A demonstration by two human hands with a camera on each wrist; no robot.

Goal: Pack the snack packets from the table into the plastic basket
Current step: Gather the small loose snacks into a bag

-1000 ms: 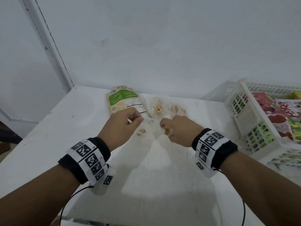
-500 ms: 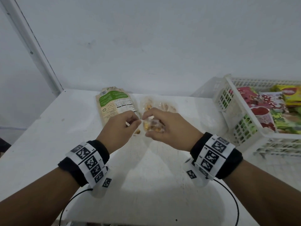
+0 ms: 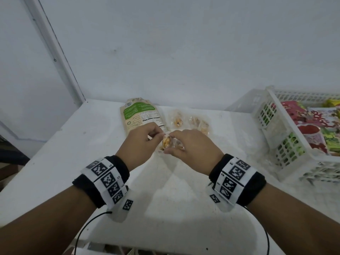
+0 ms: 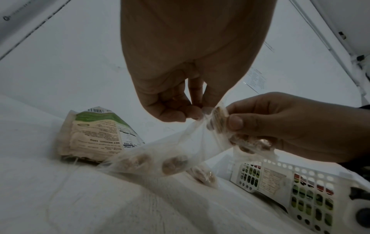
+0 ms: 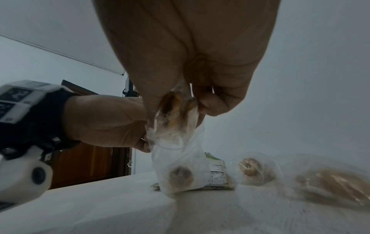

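Note:
A clear plastic snack packet (image 3: 167, 142) with orange-brown pieces hangs between both hands above the table's middle. My left hand (image 3: 141, 142) pinches its upper edge (image 4: 202, 110) with thumb and fingertips. My right hand (image 3: 189, 144) grips its bunched end (image 5: 176, 110), fingers curled round it; the packet's lower part (image 4: 156, 159) trails toward the table. A beige and green packet (image 3: 141, 115) lies label-up behind my left hand. Two more clear packets (image 3: 177, 119) (image 3: 199, 123) lie beside it. The white plastic basket (image 3: 276, 129) stands at the right.
The basket holds several colourful packets (image 3: 316, 126) in red, pink and green. The white table (image 3: 165, 199) ends at a wall close behind the packets. A wooden door (image 5: 86, 158) shows beyond the table's left side in the right wrist view.
The hands came together: the right hand gathered the clear packet off the table and lifted it, and the left hand now pinches its edge. The head view drifted left.

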